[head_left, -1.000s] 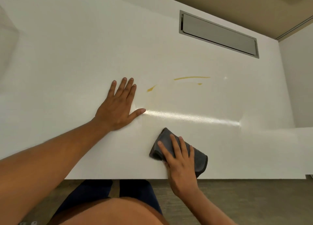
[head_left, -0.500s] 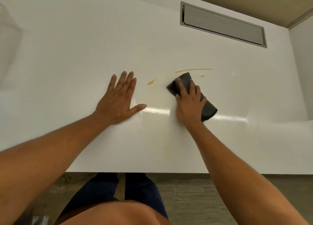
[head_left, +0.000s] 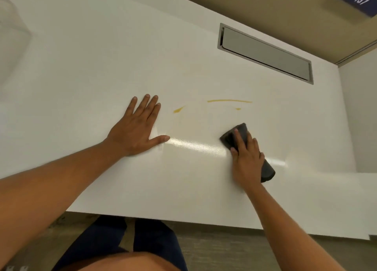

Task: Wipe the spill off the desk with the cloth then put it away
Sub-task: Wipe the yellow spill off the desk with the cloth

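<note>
White glossy tabletop (head_left: 81, 66) filling most of the head view, a bright streak of glare running across its middle. Left hand (head_left: 138, 132) spread flat, palm down, fingers together and thumb out, holding nothing. Right hand (head_left: 247, 158) pressed open, palm down, on a dark grey folded cloth (head_left: 237, 135), fingers laid along it, pinning it against the surface rather than gripping it; far end poking out beyond the fingertips, another end showing at the wrist side. Thin yellow streak of spilled liquid (head_left: 229, 101) lying beyond the cloth, apart from it, with a tiny yellow dot (head_left: 238, 108) just under it. Small yellow smear (head_left: 178, 110) near the left fingertips. Grey metal recessed cable flap (head_left: 265, 53) set toward the far right edge. Dark blue sign (head_left: 359, 0) reading 137 at the top right corner.
</note>
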Demonstrator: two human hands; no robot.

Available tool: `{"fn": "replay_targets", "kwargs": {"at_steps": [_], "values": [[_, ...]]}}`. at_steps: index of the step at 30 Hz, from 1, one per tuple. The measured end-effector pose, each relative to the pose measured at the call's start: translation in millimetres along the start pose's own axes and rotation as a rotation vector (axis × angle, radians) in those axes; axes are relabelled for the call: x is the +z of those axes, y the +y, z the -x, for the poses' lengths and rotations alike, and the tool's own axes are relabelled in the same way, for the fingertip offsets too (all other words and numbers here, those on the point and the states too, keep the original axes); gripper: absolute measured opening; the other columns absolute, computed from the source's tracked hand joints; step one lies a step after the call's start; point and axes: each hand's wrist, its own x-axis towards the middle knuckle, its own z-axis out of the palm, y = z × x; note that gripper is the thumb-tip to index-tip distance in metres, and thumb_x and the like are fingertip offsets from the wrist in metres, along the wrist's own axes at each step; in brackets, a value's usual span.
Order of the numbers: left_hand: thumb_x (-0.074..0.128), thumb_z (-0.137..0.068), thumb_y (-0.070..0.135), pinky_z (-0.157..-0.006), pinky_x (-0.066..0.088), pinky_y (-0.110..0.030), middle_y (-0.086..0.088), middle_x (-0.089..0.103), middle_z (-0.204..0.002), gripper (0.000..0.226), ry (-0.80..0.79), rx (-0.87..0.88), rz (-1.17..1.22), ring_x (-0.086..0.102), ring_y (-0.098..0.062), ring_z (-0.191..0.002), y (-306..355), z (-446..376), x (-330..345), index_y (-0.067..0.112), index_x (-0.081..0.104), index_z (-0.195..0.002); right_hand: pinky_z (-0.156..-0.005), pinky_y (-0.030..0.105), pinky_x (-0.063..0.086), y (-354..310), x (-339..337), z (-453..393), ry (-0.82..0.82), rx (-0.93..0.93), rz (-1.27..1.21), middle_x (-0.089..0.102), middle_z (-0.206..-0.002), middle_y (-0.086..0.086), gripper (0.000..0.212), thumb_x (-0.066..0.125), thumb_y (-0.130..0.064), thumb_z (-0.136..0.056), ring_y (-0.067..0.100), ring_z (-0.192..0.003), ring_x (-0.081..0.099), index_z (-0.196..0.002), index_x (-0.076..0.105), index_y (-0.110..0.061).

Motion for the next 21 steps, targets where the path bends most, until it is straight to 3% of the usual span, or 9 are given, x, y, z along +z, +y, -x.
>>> {"fn": "replay_targets", "kwargs": {"at_steps": [3, 6, 11, 15, 18, 21], "values": [[0.015, -0.095, 0.089, -0.135, 0.008, -0.058, -0.012, 0.005, -0.18, 0.112, 0.0, -0.009, 0.002, 0.002, -0.03, -0.168, 1, 1, -1, 0.005, 0.013, -0.168, -0.115, 0.065, 0.026, -5, -9, -81, 0.011, 0.129, -0.033, 0.023, -0.17, 0.007, 0.06, 0.04, -0.033, -0.109, 0.033, -0.154, 0.023, -0.161, 0.017, -0.05], [0.017, -0.095, 0.09, -0.135, 0.008, -0.057, -0.012, 0.004, -0.18, 0.112, -0.001, -0.012, -0.002, 0.001, -0.029, -0.168, 1, 1, 0, 0.005, 0.013, -0.169, -0.113, 0.066, 0.027, -40, -3, -101, 0.037, 0.102, -0.008, 0.024, -0.169, 0.008, 0.059, 0.038, -0.035, -0.11, 0.032, -0.152, 0.025, -0.162, 0.015, -0.05], [0.018, -0.095, 0.089, -0.135, 0.009, -0.057, -0.011, 0.005, -0.18, 0.111, -0.002, -0.008, 0.002, 0.002, -0.029, -0.168, 1, 2, -2, 0.006, 0.013, -0.169, -0.116, 0.059, 0.03, -77, 13, -22, 0.038, -0.17, 0.049, 0.025, -0.17, 0.005, 0.062, 0.044, -0.034, -0.108, 0.031, -0.155, 0.025, -0.162, 0.016, -0.047], [0.017, -0.094, 0.09, -0.134, 0.01, -0.057, -0.012, 0.005, -0.18, 0.112, -0.007, -0.014, 0.001, 0.003, -0.029, -0.168, 0, 2, -2, 0.006, 0.013, -0.169, -0.127, 0.056, 0.019, -38, 20, 65, -0.043, -0.356, 0.068, 0.019, -0.174, 0.001, 0.068, 0.05, -0.033, -0.109, 0.027, -0.161, 0.014, -0.163, 0.012, -0.048], [0.016, -0.093, 0.091, -0.135, 0.009, -0.056, -0.011, 0.003, -0.18, 0.114, -0.008, -0.016, 0.021, 0.0, -0.027, -0.168, 1, 2, -5, 0.006, 0.013, -0.169, -0.124, 0.056, 0.025, 14, 6, 55, -0.061, -0.265, 0.034, 0.029, -0.17, 0.003, 0.07, 0.056, -0.027, -0.107, 0.03, -0.158, 0.023, -0.162, 0.018, -0.048], [0.015, -0.093, 0.091, -0.135, 0.01, -0.056, -0.01, 0.003, -0.18, 0.114, -0.006, -0.016, 0.026, 0.0, -0.027, -0.168, 1, 2, -6, 0.007, 0.012, -0.169, -0.11, 0.059, 0.036, 43, -13, -22, -0.012, -0.03, 0.021, 0.033, -0.165, 0.007, 0.065, 0.051, -0.026, -0.107, 0.032, -0.151, 0.033, -0.162, 0.021, -0.046]]}}
